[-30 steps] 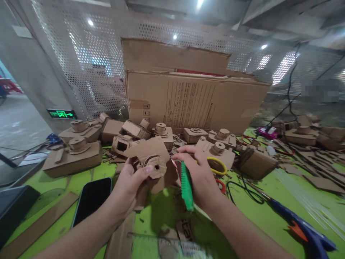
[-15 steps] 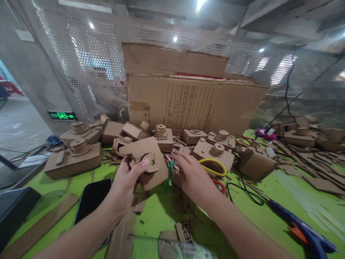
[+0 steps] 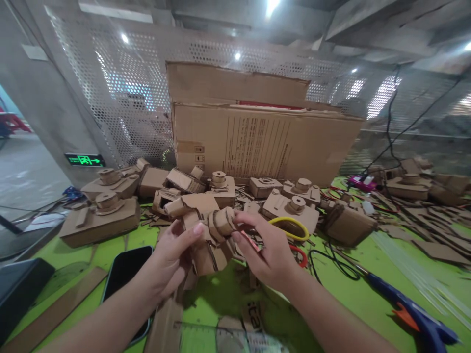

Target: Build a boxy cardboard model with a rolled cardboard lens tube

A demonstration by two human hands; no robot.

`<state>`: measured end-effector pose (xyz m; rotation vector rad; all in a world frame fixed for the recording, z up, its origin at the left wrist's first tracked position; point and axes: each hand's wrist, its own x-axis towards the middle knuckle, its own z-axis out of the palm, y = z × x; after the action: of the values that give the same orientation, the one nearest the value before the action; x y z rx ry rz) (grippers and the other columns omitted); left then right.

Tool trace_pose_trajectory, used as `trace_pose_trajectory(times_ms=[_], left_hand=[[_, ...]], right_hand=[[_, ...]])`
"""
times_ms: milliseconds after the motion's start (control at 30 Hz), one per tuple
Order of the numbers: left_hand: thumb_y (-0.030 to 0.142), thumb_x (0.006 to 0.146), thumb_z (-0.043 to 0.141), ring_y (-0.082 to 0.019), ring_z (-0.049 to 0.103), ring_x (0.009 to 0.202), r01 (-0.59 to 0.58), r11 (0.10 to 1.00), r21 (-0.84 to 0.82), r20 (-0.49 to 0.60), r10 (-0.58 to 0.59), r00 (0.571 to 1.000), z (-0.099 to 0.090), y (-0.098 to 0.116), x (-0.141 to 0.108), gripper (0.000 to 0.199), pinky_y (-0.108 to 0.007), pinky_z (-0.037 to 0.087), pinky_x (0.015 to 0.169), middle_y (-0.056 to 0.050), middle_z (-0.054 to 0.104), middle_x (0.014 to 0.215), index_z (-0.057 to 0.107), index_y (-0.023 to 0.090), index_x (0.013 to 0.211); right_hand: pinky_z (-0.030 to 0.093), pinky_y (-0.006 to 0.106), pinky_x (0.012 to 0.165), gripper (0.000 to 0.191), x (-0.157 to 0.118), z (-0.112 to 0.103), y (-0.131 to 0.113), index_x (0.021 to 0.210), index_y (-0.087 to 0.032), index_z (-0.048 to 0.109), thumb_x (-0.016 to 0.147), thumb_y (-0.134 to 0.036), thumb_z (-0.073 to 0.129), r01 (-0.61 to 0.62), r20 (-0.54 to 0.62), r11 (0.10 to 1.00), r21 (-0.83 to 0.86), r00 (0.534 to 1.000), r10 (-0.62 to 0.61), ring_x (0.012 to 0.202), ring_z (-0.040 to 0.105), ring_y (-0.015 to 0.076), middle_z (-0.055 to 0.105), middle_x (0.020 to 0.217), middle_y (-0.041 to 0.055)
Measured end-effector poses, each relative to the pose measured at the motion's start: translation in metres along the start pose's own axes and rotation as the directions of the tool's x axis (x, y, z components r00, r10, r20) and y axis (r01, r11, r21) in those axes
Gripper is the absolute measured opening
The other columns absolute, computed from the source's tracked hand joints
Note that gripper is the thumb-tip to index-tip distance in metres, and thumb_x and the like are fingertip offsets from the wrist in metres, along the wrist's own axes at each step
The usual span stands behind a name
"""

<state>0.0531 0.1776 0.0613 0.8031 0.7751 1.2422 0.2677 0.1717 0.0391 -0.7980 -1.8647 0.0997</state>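
Above a lime-green table top [image 3: 368, 274] littered with brown offcuts, I hold a cardboard model [image 3: 206, 235] up between both hands. My left hand [image 3: 171, 257] cups it from the near left, thumb pressed against its front face, and my right hand [image 3: 267, 252] pinches its short round barrel between thumb and fingertips.

A dark phone [image 3: 125, 279] lies flat by my left forearm, with a long cardboard strip [image 3: 55, 311] beside it. A clear ruler [image 3: 228, 336] lies at the near edge. At the right, a blue glue gun [image 3: 415, 311] rests on the green, a black cable [image 3: 338, 264] curling near it, and clear glue sticks [image 3: 423, 274] lie well beyond. A yellow ring [image 3: 290, 226] sits just behind my right hand.

Finished cardboard cameras [image 3: 99, 215] crowd the far half of the table, and a big cardboard box [image 3: 265, 142] stands behind them. Behind that runs a perforated metal wall [image 3: 121, 88], with a green exit sign [image 3: 84, 159] low at the left and bright ceiling lights [image 3: 271, 6] overhead.
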Motion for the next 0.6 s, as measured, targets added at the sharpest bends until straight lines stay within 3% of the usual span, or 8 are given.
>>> trace_pose_trajectory(times_ms=[167, 433, 600], left_hand=[[0.044, 0.051, 0.112, -0.042, 0.080, 0.121, 0.053, 0.998, 0.037, 0.022, -0.054, 0.998, -0.004, 0.004, 0.000, 0.075, -0.049, 0.067, 0.106, -0.011, 0.088, 0.116, 0.082, 0.021, 0.116], [0.052, 0.059, 0.107, -0.043, 0.082, 0.116, 0.066, 0.991, 0.114, 0.191, -0.087, 0.978, -0.018, 0.012, 0.004, 0.048, -0.054, 0.064, 0.108, -0.010, 0.089, 0.100, 0.088, 0.023, 0.092], [0.056, 0.062, 0.104, -0.045, 0.081, 0.117, 0.086, 0.986, 0.140, 0.246, -0.119, 0.962, -0.025, 0.013, 0.006, 0.051, -0.057, 0.064, 0.106, -0.011, 0.089, 0.102, 0.089, 0.025, 0.099]], right_hand=[[0.063, 0.039, 0.104, 0.019, -0.001, 0.001, 0.000, 0.126, -0.025, 0.066, 0.106, -0.023, 0.066, -0.033, 0.013, 0.995, 0.093, 0.999, 0.032, 0.119, 0.079, 0.0258, 0.080, 0.128, 0.0123], [0.061, 0.040, 0.106, 0.024, 0.001, 0.000, 0.000, 0.125, -0.026, 0.065, 0.104, -0.014, 0.065, 0.064, 0.016, 0.987, 0.149, 0.998, -0.067, 0.125, 0.076, 0.0259, 0.080, 0.126, 0.0128], [0.060, 0.036, 0.106, 0.025, 0.002, -0.001, -0.002, 0.125, -0.026, 0.066, 0.104, -0.014, 0.067, 0.091, 0.011, 0.979, 0.183, 0.995, -0.094, 0.128, 0.076, 0.0249, 0.080, 0.130, 0.0127]])
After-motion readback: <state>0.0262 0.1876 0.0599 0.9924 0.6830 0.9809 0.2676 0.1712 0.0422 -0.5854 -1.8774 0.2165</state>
